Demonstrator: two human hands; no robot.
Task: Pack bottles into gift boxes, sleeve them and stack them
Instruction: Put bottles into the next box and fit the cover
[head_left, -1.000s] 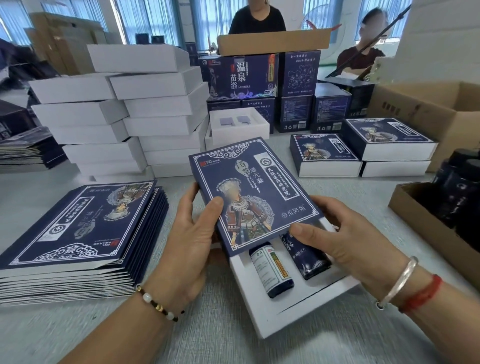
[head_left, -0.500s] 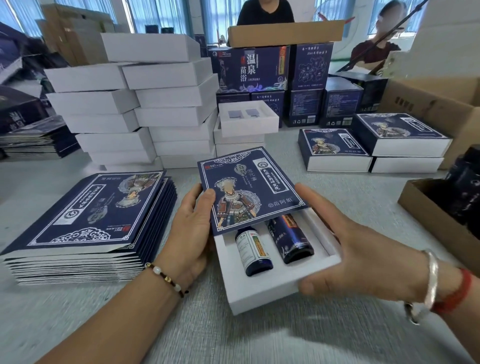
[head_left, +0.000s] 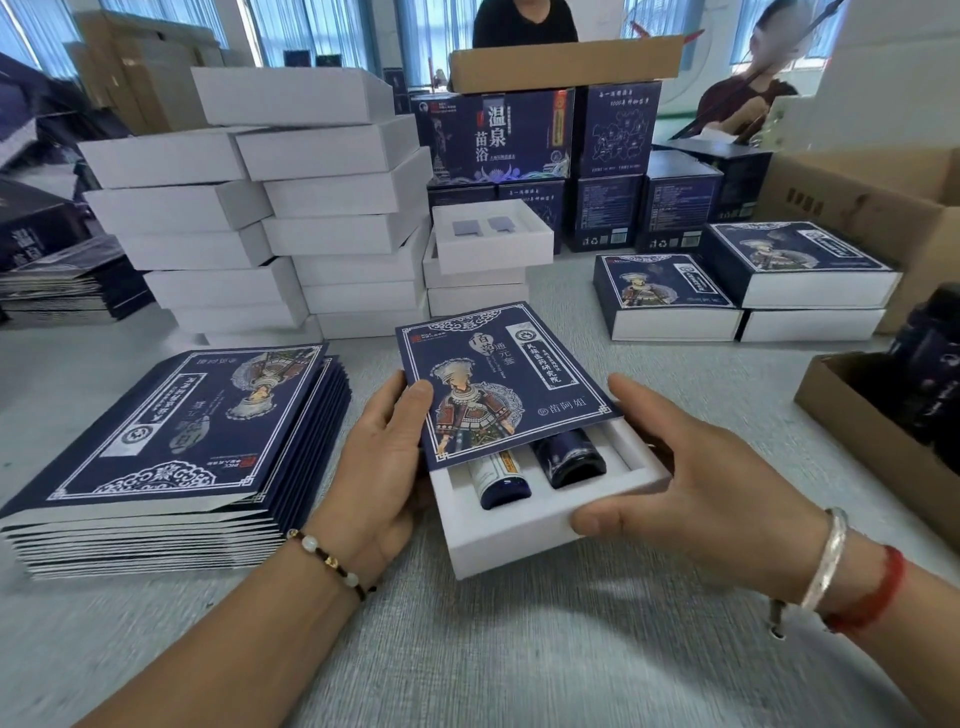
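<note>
gift box (head_left: 524, 525): white tray at centre of the frame, resting on the grey bench (head_left: 519, 649), far end already inside the sleeve
bottles (head_left: 540, 470): two dark bottles lie side by side in the tray's foam slots, only their near ends showing
sleeve (head_left: 498, 382): navy printed cover, drawn over roughly the far half of the tray, tilted slightly to the left
left hand (head_left: 379, 467): grip clamped on the sleeve's left edge, thumb on top of the print
right hand (head_left: 696, 483): grip curled round the tray's right near corner, thumb against the front wall, fingers along the side
step in hand: sliding tray and sleeve together, by my reading
done: two sleeved boxes (head_left: 737, 275) sit at right of the frame, one of them on a plain white box
left: this box wants closing and stacking; flat sleeves (head_left: 171, 441) piled at left, white boxes (head_left: 270, 208) stacked at upper left, more bottles in a brown carton (head_left: 878, 441) at right edge
writing: sleeve reads 苗阿姐 at its lower right; large navy cartons (head_left: 493, 135) behind read 温泉 and 苗浴; smaller text too fine to read
</note>
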